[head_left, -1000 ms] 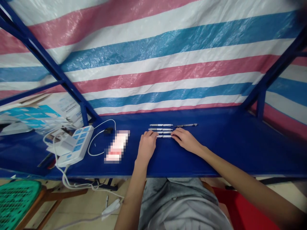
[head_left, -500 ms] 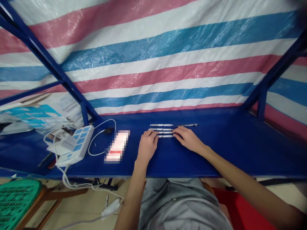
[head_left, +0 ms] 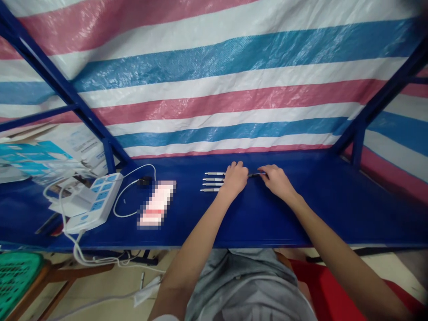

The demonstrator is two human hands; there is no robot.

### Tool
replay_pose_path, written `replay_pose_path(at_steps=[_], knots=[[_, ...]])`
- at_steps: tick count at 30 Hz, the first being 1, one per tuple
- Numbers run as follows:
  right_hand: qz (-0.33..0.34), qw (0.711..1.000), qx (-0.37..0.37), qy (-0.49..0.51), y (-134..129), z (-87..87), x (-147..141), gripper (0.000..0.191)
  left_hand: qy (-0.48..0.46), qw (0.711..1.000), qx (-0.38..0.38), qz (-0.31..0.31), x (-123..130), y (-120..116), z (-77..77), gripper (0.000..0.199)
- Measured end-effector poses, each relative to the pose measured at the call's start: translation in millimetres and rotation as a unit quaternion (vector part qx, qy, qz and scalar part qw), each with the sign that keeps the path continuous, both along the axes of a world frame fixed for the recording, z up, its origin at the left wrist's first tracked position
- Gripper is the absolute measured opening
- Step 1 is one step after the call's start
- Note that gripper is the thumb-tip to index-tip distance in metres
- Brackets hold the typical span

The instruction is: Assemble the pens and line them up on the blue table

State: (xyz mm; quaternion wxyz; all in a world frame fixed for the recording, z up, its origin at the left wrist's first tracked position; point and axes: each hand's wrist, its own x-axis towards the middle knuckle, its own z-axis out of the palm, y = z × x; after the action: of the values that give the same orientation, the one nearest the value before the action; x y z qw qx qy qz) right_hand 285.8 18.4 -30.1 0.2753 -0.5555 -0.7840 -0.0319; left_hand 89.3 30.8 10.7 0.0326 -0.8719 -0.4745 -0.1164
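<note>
A dark pen [head_left: 254, 175] lies level between my two hands on the blue tabletop. My right hand [head_left: 276, 181] pinches its right end between thumb and fingertips. At its left end is my left hand [head_left: 236, 177], back upward, its fingers closed around that end; the thumb side is partly hidden. Several white pens [head_left: 212, 179] lie in a near-parallel stack of rows under and beside my left hand. Only their left halves show, with the right ends covered by the hand.
To the left lie a blurred-out flat object [head_left: 156, 205], a white power strip [head_left: 95, 200] with cables, and a black plug [head_left: 145, 181]. Papers and boxes [head_left: 50, 149] are piled at the far left. Blue metal posts [head_left: 358, 138] and a striped plastic sheet [head_left: 214, 98] stand behind.
My left hand has moved right and away from me, off the white pens' left ends to the dark pen. My right hand has shifted slightly right, onto the dark pen. The view has shifted a little.
</note>
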Motion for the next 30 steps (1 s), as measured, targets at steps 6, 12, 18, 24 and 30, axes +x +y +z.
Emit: replay_pose_path(at_steps=[6, 12, 18, 24, 30], knots=[[0.033, 0.997, -0.025, -0.057, 1, -6.4, -10, 0.023, 0.005, 1.000, 0.011, -0.003, 0, 3, -15.2, 0.019], [0.049, 0.998, -0.010, -0.034, -12, 7.2, -19, 0.016, -0.072, 0.994, 0.069, -0.042, -15, -9, -1.4, 0.015], [0.166, 0.984, -0.028, 0.052, -45, 30.6, -51, 0.021, -0.277, 0.958, 0.051, -0.061, -59, -50, 8.5, 0.014], [0.255, 0.963, -0.084, 0.005, -67, 26.5, -78, 0.023, -0.374, 0.926, 0.058, -0.017, -98, -95, -24.0, 0.010], [0.276, 0.953, -0.113, 0.042, -70, 21.6, -83, 0.023, -0.354, 0.934, 0.043, 0.011, -101, -108, -33.2, 0.013]])
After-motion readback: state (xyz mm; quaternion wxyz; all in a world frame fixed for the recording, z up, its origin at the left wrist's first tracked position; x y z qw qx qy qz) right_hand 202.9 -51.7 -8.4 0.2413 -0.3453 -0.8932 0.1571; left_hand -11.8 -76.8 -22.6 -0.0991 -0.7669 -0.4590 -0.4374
